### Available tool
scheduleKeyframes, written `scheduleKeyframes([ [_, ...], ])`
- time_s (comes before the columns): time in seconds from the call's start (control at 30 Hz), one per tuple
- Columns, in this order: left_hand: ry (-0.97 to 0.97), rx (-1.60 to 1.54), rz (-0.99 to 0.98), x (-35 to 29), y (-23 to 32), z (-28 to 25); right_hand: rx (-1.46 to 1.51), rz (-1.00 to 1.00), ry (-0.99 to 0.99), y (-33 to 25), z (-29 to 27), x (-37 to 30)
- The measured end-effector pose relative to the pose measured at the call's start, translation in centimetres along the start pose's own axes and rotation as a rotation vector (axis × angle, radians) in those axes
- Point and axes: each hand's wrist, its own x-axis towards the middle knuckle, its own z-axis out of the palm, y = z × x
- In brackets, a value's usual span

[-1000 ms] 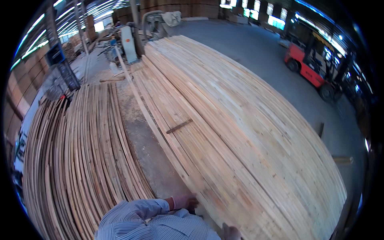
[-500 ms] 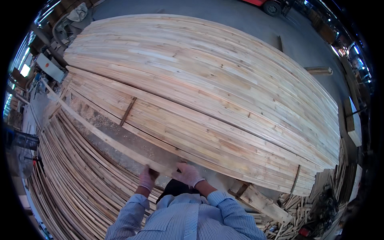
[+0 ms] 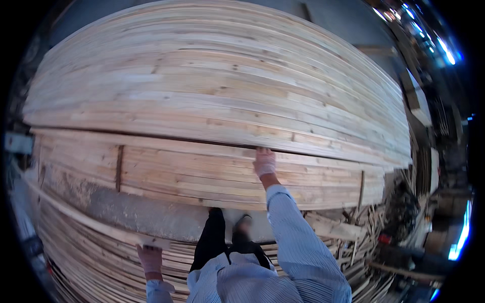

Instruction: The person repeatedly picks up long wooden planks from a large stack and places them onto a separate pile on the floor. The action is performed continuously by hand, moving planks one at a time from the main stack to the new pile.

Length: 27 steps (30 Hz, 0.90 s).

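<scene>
My left hand [image 3: 150, 259], in a pale glove, is low on the left, its fingers curled at the near end of a long narrow board [image 3: 96, 220]. That board lies slanting over a pile of thin wooden strips [image 3: 101, 252]. With the arm stretched forward, my right hand [image 3: 264, 162], gloved too, has its fingers bent over the far edge of a plank [image 3: 212, 148] in the lower, nearer layer of planks. A dark gap separates this plank from the big stack of pale planks [image 3: 217, 96] beyond. The right fingertips are partly hidden.
Upright dark crosspieces [image 3: 119, 168] cross the nearer planks. Between the plank layer and the strips runs a strip of dusty floor [image 3: 151, 214], where my feet are. Scrap wood [image 3: 348, 250] is heaped at the right.
My right hand has let go of the long board and reached forward to the planks. My left hand has moved left and down with the board's end. The view has turned and dropped nearer.
</scene>
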Motion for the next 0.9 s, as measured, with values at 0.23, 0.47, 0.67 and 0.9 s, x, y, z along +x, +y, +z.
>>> scheduleKeyframes([
  [0.23, 0.263, 0.156, -0.15, -3.7, -5.0, 5.0, 0.021, -0.02, -0.275, 0.5, -0.1, 5.0],
  [0.47, -0.458, 0.862, -0.105, -1.2, -7.6, -2.0, 0.006, -0.099, -0.214, 1.7, -3.2, 0.1],
  [0.67, 0.062, 0.443, -0.276, -2.7, -12.6, 9.0, 0.125, -0.317, -0.204, 2.1, -5.9, -10.8],
  [0.9, -0.438, 0.245, -0.48, 2.5, -18.9, 9.9, 0.245, -0.366, -0.321, 0.1, -10.2, -23.7],
])
